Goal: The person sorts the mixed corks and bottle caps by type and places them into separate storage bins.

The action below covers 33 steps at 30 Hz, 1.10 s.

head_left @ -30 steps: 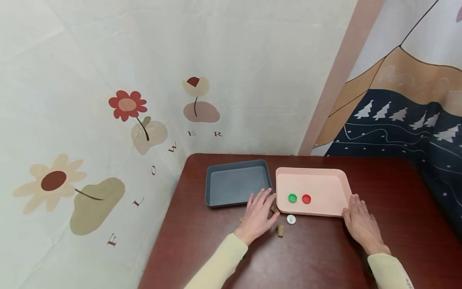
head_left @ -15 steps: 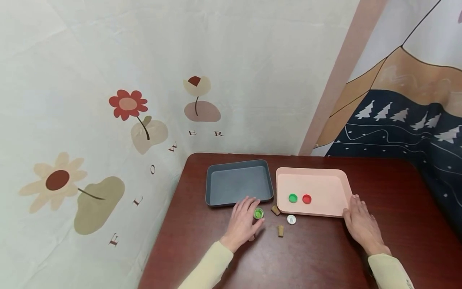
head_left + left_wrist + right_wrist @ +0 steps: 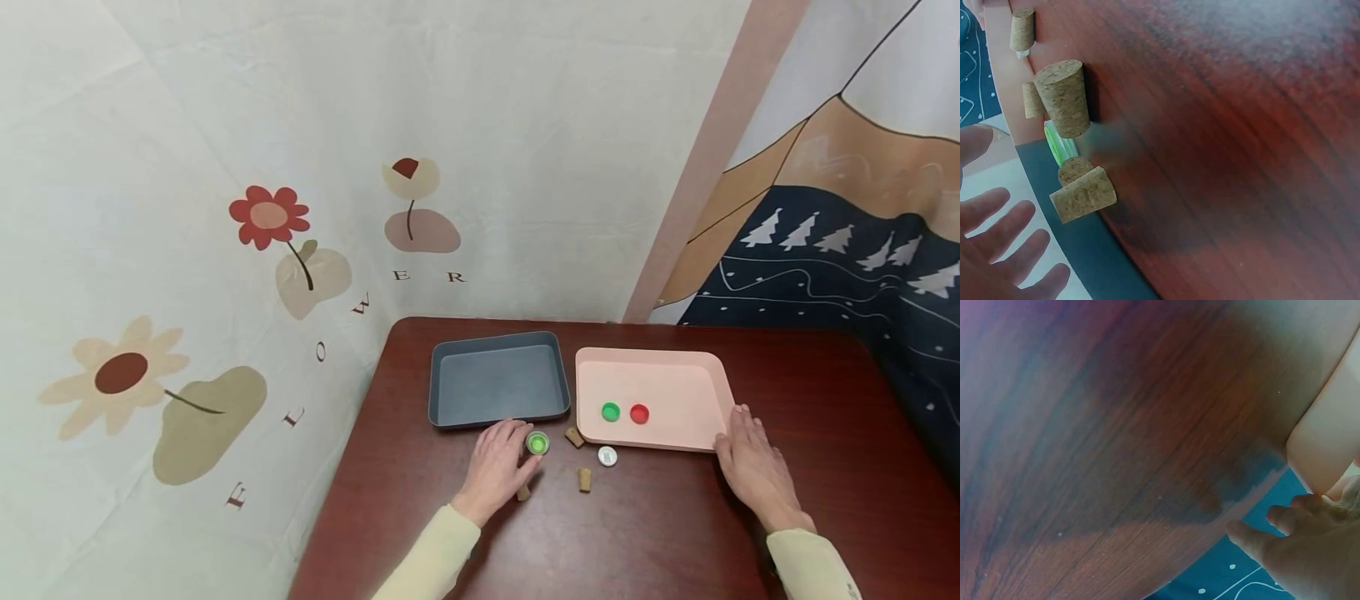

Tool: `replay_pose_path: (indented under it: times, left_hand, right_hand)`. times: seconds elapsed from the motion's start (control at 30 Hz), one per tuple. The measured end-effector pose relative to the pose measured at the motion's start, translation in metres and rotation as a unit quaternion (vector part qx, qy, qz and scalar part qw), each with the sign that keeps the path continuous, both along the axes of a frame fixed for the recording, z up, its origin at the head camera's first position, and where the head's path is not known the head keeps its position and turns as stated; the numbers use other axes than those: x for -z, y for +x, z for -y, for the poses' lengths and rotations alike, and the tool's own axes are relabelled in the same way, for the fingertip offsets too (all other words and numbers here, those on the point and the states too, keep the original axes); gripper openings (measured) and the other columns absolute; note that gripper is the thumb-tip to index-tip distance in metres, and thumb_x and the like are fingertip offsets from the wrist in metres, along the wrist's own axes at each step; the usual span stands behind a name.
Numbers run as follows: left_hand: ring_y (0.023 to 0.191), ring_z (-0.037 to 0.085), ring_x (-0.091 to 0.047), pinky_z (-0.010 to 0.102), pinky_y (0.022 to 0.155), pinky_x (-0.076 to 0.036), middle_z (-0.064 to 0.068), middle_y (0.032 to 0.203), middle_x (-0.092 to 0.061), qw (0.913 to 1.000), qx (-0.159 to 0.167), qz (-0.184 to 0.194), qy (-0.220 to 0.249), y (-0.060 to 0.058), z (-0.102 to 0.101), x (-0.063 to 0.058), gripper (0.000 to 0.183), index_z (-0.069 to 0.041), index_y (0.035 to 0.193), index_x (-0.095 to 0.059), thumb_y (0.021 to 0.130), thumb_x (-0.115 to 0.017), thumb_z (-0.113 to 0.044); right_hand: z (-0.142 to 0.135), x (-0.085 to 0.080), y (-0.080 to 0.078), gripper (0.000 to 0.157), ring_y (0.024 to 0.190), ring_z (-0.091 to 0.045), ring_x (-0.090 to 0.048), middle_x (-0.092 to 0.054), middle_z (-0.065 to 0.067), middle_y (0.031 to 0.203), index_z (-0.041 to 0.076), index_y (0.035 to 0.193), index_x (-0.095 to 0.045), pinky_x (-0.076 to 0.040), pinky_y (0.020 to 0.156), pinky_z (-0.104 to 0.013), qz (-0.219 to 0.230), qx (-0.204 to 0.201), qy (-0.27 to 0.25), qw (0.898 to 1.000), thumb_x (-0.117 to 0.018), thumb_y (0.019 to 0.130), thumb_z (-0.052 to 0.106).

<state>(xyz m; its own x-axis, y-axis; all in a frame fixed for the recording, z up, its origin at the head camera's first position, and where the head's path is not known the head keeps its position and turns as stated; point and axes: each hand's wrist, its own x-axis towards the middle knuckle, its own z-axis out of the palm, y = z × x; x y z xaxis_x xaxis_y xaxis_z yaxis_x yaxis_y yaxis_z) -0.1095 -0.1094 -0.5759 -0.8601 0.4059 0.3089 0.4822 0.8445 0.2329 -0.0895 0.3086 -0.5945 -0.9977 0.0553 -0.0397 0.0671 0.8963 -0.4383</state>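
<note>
In the head view my left hand [image 3: 495,467] is over the table, fingers parted, thumb and fingertips right beside a small round clear thing with a green middle [image 3: 537,443]. In the left wrist view the fingers are spread, and the green thing [image 3: 1060,147] lies beyond a tapered cork stopper [image 3: 1063,100]. Partly hidden below the hand is another cork [image 3: 522,492]. My right hand [image 3: 753,467] rests at the near right corner of a pink tray [image 3: 682,358]. A green cap [image 3: 611,412] and a red cap [image 3: 639,414] lie in that tray.
A dark grey tray [image 3: 442,417] stands left of the pink one. Before the trays lie a white round cap [image 3: 607,456], a cork [image 3: 574,437] by the pink tray's corner and another cork [image 3: 584,480]. A printed cloth [image 3: 525,167] hangs behind the table.
My left hand has moved left and toward me from between the trays, uncovering the green-centred thing and a cork. The right hand stays at the pink tray's corner.
</note>
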Motion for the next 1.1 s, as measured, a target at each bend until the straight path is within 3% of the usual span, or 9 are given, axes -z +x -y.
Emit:
replay_pose_path:
  times: [0.27, 0.57, 0.93, 1.1]
  left_hand:
    - [0.114, 0.023, -0.064, 0.044, 0.102, -0.05, 0.003, 0.119, -0.069, 0.9989, 0.021, -0.028, -0.031, -0.001, -0.003, 0.004, 0.041, -0.012, 0.124, -0.072, 0.091, -0.079, -0.036]
    - [0.103, 0.019, -0.066, 0.039, 0.094, -0.053, -0.003, 0.105, -0.071, 0.9912, 0.031, -0.077, -0.103, -0.013, -0.014, 0.007, 0.024, -0.018, 0.111, -0.077, 0.092, -0.08, -0.033]
    - [0.094, 0.017, -0.066, 0.036, 0.085, -0.054, -0.004, 0.097, -0.072, 0.9834, 0.051, -0.099, -0.144, -0.021, -0.019, 0.01, 0.008, -0.02, 0.099, -0.08, 0.092, -0.079, -0.024]
    - [0.091, 0.017, -0.066, 0.035, 0.081, -0.054, -0.003, 0.095, -0.072, 0.9832, 0.048, -0.081, -0.157, -0.023, -0.022, 0.006, 0.007, -0.021, 0.096, -0.081, 0.091, -0.08, -0.025]
  right_hand:
    - [0.0, 0.0, 0.0, 0.068, 0.148, -0.06, -0.014, -0.006, -0.037, 0.164, -0.015, 0.158, -0.006, -0.022, 0.105, -0.08, 0.003, -0.001, 0.002, 1.0, -0.026, 0.112, 0.032]
    - [0.0, -0.001, 0.0, 0.068, 0.147, -0.06, -0.015, -0.006, -0.037, 0.164, -0.015, 0.158, -0.007, -0.023, 0.105, -0.08, 0.001, 0.0, 0.001, 1.0, -0.027, 0.112, 0.032]
    - [0.0, 0.001, -0.001, 0.068, 0.147, -0.061, -0.017, -0.009, -0.038, 0.164, -0.016, 0.157, -0.008, -0.024, 0.105, -0.08, -0.005, -0.002, 0.005, 1.0, -0.028, 0.112, 0.031]
    - [0.0, 0.001, 0.0, 0.068, 0.147, -0.061, -0.017, -0.009, -0.037, 0.164, -0.015, 0.158, -0.008, -0.024, 0.105, -0.08, -0.005, -0.001, 0.002, 1.0, -0.028, 0.112, 0.031]
